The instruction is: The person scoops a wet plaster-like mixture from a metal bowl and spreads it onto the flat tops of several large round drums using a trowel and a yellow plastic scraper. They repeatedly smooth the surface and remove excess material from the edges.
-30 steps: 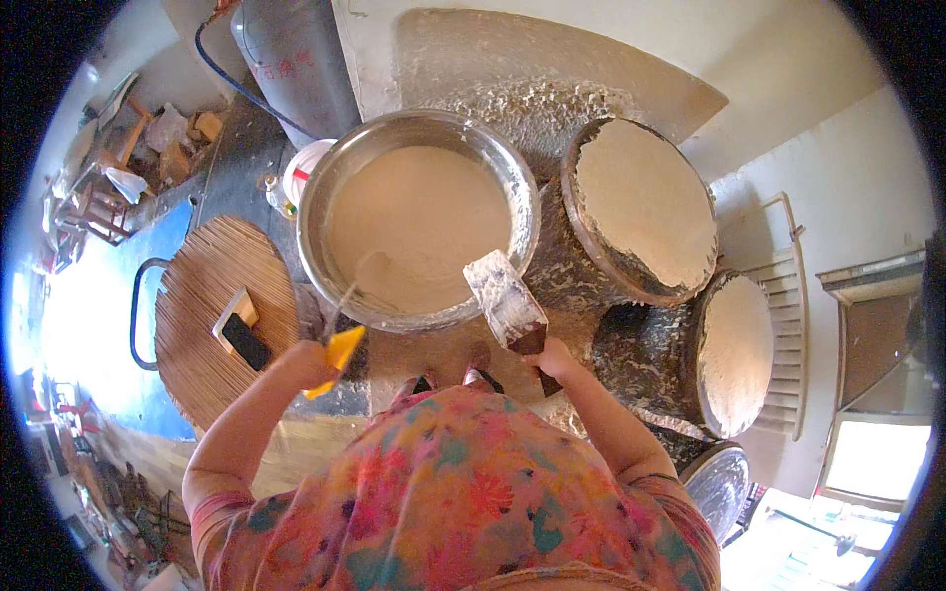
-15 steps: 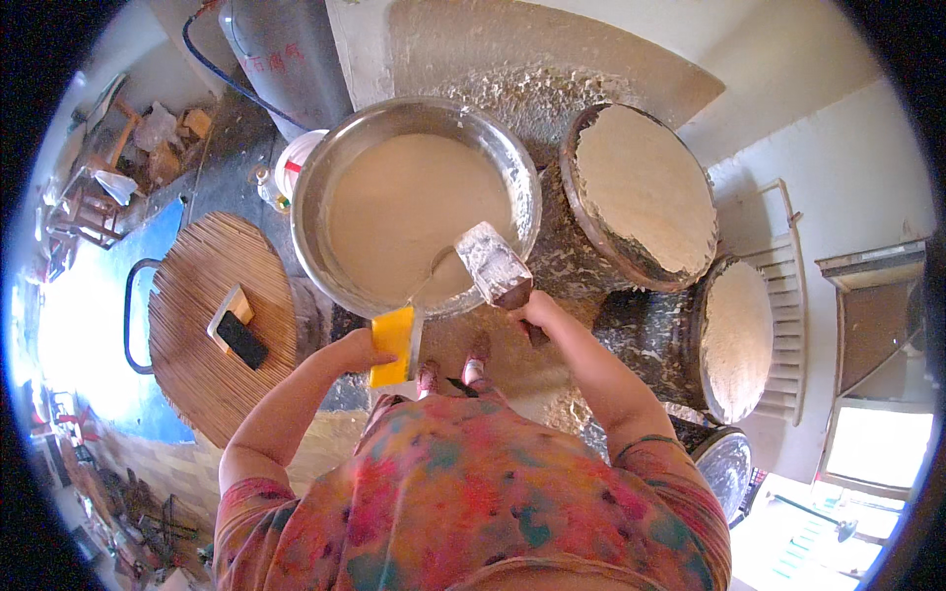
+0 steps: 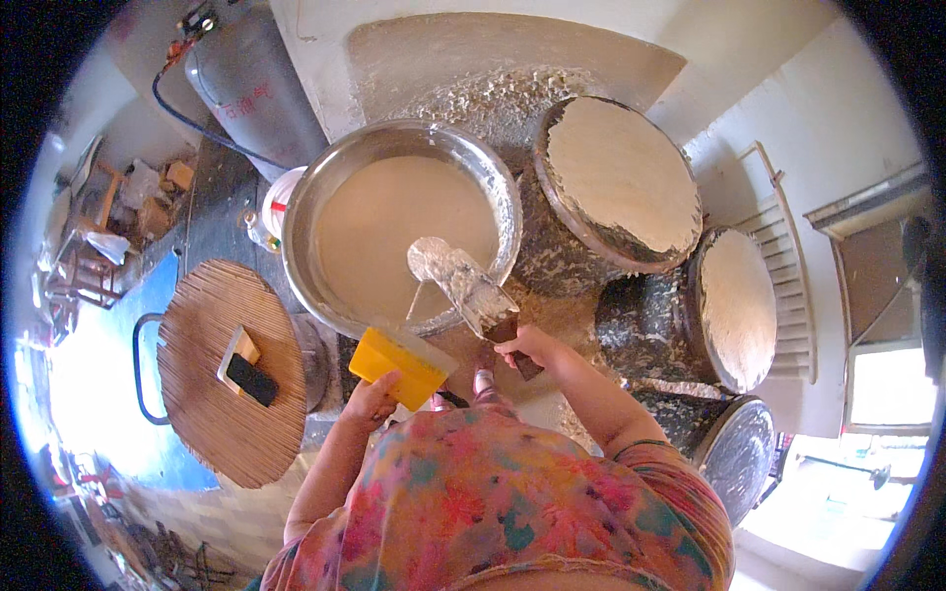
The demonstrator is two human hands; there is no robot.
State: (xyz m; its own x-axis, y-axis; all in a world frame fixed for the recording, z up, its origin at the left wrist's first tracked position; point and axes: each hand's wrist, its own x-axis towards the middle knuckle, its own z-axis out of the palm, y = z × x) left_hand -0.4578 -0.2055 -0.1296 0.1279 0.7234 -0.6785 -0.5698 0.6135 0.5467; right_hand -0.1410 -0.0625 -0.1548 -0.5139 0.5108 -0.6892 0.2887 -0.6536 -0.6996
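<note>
My left hand (image 3: 370, 399) is closed on a yellow scraper (image 3: 399, 366) with a pale, thin edge, held just in front of a large metal basin (image 3: 512, 241). My right hand (image 3: 527, 347) grips the dark handle of a paddle-like tool (image 3: 471, 294). Pale batter coats the tool, and its exact kind is hard to tell. Its far end hangs over the basin. Pale, smooth batter (image 3: 394, 212) fills the basin, and a thin strand of it runs down from the tool's end.
Two tall crocks with pale contents (image 3: 626, 177) (image 3: 739, 310) stand on the right, near a dark-lidded one (image 3: 741, 458). At left, a round slatted lid (image 3: 232, 424) bears a phone (image 3: 251, 382) and a light-coloured tool. A grey gas cylinder (image 3: 251, 98) stands behind.
The coated tool has swung so its end reaches farther left over the basin. The yellow scraper has tilted from upright to slanting. The view has shifted slightly.
</note>
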